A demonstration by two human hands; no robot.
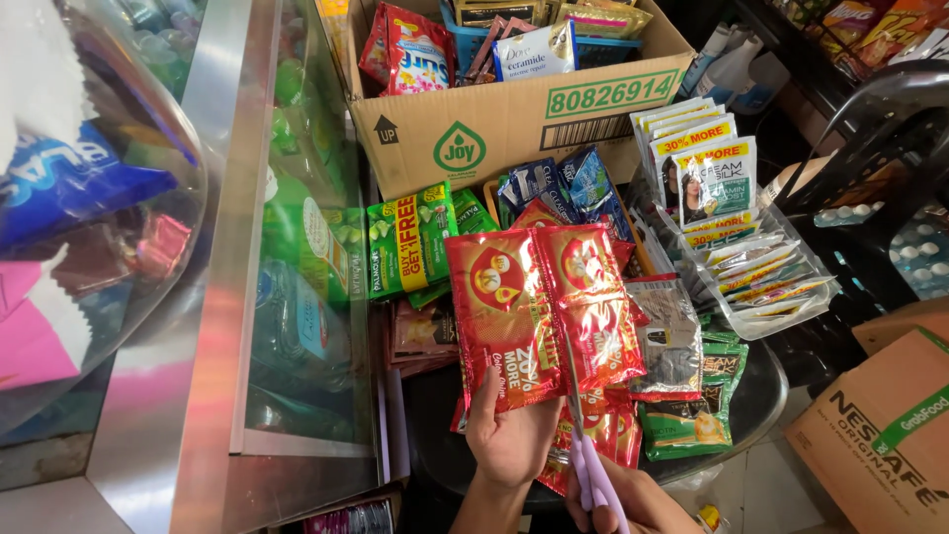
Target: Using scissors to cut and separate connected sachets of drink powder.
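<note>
My left hand point(506, 435) grips the lower edge of a strip of red sachets point(504, 311), held upright over the pile. A second strip of red sachets point(591, 302) hangs joined beside it on the right. My right hand point(633, 499) holds purple-handled scissors point(591, 465), whose blades point up into the seam between the two strips. More red sachets point(608, 435) lie beneath the hands.
An open cardboard box point(494, 129) of packets stands behind. Green sachets point(410, 237), blue sachets point(554, 183), dark sachets point(672, 341) and white sachet strips point(712, 183) surround the pile. A glass-fronted metal cabinet point(217, 297) is left, another cardboard box point(880, 435) lower right.
</note>
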